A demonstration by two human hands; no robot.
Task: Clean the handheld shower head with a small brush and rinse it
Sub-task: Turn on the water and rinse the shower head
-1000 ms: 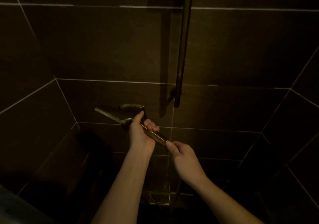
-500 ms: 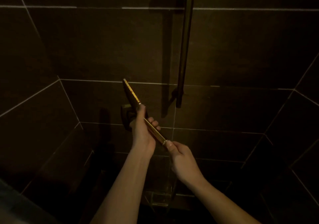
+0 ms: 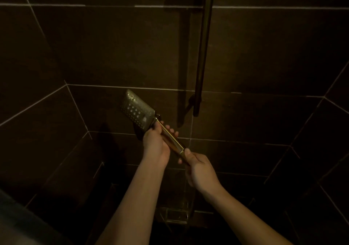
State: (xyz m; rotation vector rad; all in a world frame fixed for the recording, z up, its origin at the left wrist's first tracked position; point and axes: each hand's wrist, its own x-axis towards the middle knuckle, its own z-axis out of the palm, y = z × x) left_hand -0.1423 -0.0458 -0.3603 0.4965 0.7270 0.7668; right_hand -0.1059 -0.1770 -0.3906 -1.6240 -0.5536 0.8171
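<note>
The handheld shower head [image 3: 137, 110] is a flat rectangular metal plate with rows of nozzle holes, on a long brass-coloured handle [image 3: 172, 140]. Its perforated face is turned toward me and tilts up to the left. My left hand [image 3: 155, 142] grips the handle just under the head. My right hand [image 3: 198, 167] grips the handle's lower end, where the hose leaves it. No brush is in view.
A dark vertical slide rail [image 3: 203, 48] runs down the tiled wall to the right of the head. Dark tiles with pale grout cover the corner walls [image 3: 94, 46]. A small metal-framed shelf or drain [image 3: 175, 214] shows dimly below my arms.
The shower head has been turned about its handle, from edge-on to showing its perforated face. Both hands keep their grip on the handle in nearly the same place.
</note>
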